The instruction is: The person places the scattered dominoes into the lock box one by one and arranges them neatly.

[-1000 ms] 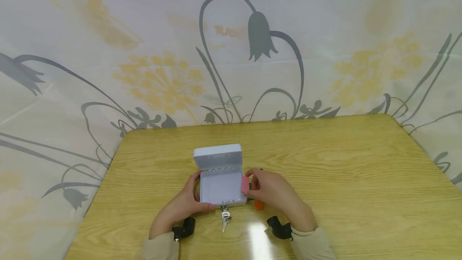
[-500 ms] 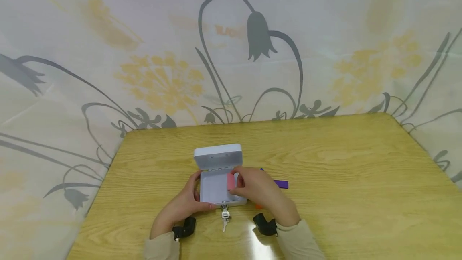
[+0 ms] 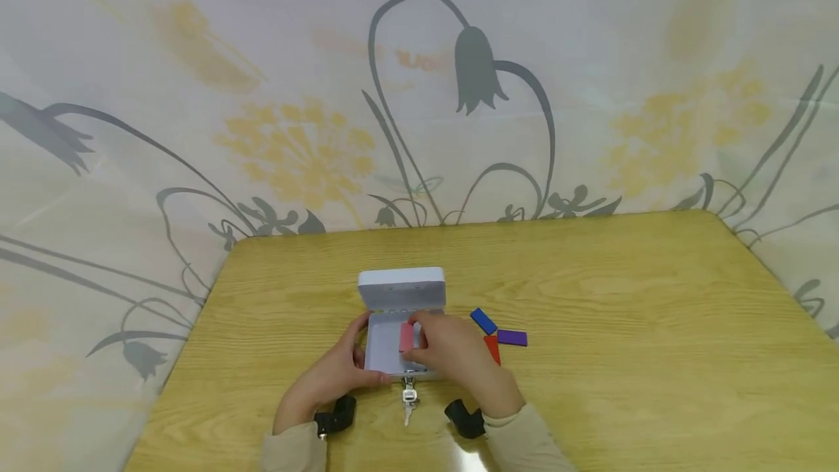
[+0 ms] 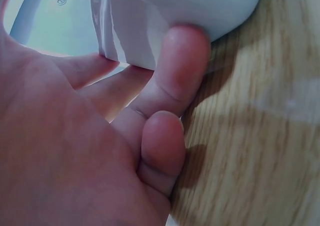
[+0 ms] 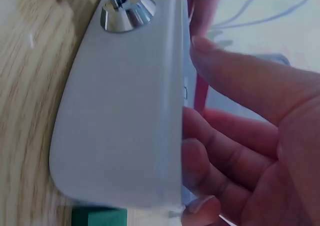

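A small white metal lockbox (image 3: pixel 383 348) stands on the table with its hinged lid (image 3: pixel 402 279) up. My left hand (image 3: pixel 333 372) holds it at the left side, thumb on the front edge. In the left wrist view, fingertips touch the white wall (image 4: pixel 135 25). My right hand (image 3: pixel 452 352) pinches a flat pink block (image 3: pixel 406 338) upright between thumb and fingers, over the inside of the box. In the right wrist view only a thin edge of the block (image 5: pixel 201 93) shows. A key sits in the front lock (image 5: pixel 127 13), and more keys (image 3: pixel 409 400) hang below it.
Right of the box lie a blue block (image 3: pixel 483 320), a purple block (image 3: pixel 512 338) and a red block (image 3: pixel 493 348), partly behind my right wrist. A green block (image 5: pixel 99 217) shows beside the box in the right wrist view. A patterned cloth (image 3: pixel 314 151) hangs behind the table.
My right hand has moved left with the pink block, from the box's right edge to over its middle. The blue, purple and red blocks have come into sight. My left hand keeps its hold.
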A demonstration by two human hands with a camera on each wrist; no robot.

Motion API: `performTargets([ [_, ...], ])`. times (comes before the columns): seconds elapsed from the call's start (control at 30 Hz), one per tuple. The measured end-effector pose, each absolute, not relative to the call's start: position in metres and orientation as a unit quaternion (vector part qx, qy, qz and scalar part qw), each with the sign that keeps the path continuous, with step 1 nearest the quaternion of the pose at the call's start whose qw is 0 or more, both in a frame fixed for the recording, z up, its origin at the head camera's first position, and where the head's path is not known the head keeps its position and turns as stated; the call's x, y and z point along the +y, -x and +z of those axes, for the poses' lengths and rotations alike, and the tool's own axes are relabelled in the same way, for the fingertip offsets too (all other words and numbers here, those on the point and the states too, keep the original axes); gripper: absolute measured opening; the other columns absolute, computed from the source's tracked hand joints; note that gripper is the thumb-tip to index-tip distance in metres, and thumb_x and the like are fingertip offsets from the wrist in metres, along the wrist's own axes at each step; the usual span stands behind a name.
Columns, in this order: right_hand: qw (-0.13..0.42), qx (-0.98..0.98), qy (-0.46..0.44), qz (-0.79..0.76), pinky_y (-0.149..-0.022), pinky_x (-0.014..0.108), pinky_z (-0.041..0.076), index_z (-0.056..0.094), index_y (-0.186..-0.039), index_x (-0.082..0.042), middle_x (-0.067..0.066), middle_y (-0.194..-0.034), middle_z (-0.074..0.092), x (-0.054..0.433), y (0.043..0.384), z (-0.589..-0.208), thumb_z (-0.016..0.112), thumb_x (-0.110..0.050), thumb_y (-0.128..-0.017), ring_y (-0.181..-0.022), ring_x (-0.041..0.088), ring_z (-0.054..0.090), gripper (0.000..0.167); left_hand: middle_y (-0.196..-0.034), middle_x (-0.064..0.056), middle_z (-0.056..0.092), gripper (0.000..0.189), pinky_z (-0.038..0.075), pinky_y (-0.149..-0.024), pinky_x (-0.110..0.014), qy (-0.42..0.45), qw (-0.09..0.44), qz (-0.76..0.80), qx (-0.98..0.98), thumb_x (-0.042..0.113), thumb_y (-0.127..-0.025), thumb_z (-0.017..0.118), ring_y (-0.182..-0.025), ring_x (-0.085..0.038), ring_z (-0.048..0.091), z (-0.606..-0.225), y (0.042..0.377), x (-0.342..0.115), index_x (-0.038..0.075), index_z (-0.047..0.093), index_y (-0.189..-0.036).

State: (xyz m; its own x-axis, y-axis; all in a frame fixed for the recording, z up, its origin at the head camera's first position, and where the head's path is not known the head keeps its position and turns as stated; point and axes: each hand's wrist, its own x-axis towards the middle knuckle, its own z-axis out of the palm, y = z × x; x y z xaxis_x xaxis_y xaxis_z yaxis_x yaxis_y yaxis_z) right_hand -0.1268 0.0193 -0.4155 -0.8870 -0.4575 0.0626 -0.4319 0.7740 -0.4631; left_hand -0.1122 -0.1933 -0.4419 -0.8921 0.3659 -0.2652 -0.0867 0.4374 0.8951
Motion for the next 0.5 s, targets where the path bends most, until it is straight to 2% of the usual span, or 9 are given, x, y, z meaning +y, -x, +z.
performTargets([
  [0.2, 0.005, 0.944, 0.236, -0.232, -0.043, 0.022, 0.032, 0.06, -0.102, -0.013, -0.012, -0.058, 0.042, 0.009, 0.127, -0.417, 0.071, -0.038, -0.073, -0.048, 0.005, 0.039, 0.04, -0.073, -0.008, 0.051, 0.107, 0.04, -0.054, -0.026, -0.089, 0.221, 0.514, 0.824, 0.028, -0.066, 0.079, -0.064, -0.016, 0.047, -0.444, 0.111, -0.195, 0.013, 0.006, -0.143],
  [0.5, -0.003, 0.939, 0.251, -0.237, -0.046, 0.022, 0.033, 0.06, -0.101, -0.013, -0.012, -0.061, 0.044, -0.001, 0.135, -0.421, 0.071, -0.037, -0.073, -0.051, 0.005, 0.041, 0.038, -0.073, -0.009, 0.05, 0.106, 0.039, -0.054, -0.026, -0.083, 0.224, 0.529, 0.814, 0.027, -0.067, 0.079, -0.063, -0.016, 0.046, -0.443, 0.113, -0.195, 0.014, 0.006, -0.143],
])
